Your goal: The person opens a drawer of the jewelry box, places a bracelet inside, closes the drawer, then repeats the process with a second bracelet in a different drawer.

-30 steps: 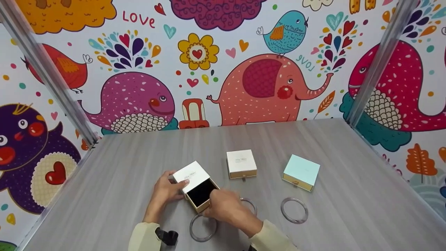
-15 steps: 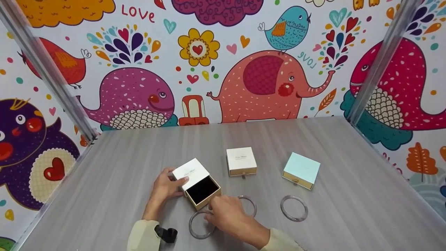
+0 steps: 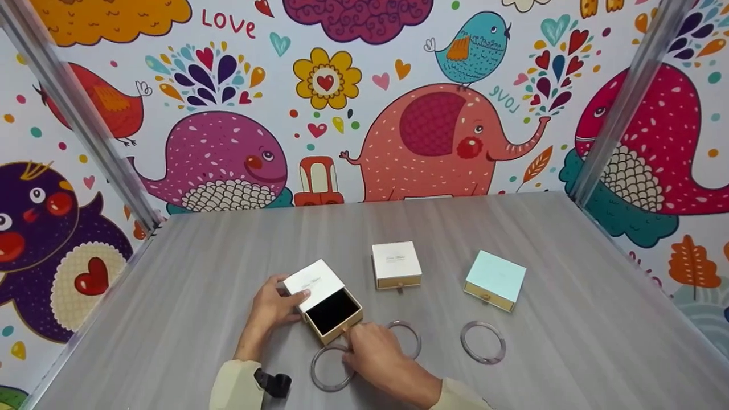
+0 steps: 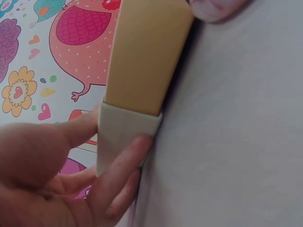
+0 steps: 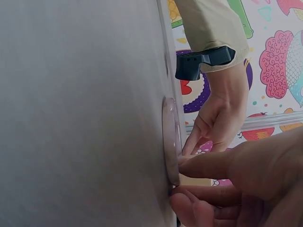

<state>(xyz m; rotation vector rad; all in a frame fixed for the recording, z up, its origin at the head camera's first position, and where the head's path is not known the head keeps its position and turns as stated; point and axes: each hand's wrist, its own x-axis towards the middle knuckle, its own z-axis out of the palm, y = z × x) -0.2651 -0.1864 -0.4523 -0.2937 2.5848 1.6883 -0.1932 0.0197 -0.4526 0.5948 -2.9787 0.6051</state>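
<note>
In pale cream and black

Left sleeve (image 3: 234, 386) and right sleeve (image 3: 460, 397) are plain pale cream; left hand (image 3: 272, 304) and right hand (image 3: 377, 356) are bare. A dark band (image 5: 220, 56) round the left sleeve bears a blocky black mount (image 3: 278, 386).

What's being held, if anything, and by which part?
Left hand holds the white-and-gold square drawer box by its white sleeve. Right hand is by the nearest greyish round bangle; whether it grips anything cannot be told.

Even, fairly bright light fills the head view, pale highlights streaking the metal posts (image 3: 84, 117) at upper left and right, while both wrist views look dimmer and hazy, with a dark shadow edging the drawer (image 4: 142, 56) near the left one's top.
</note>
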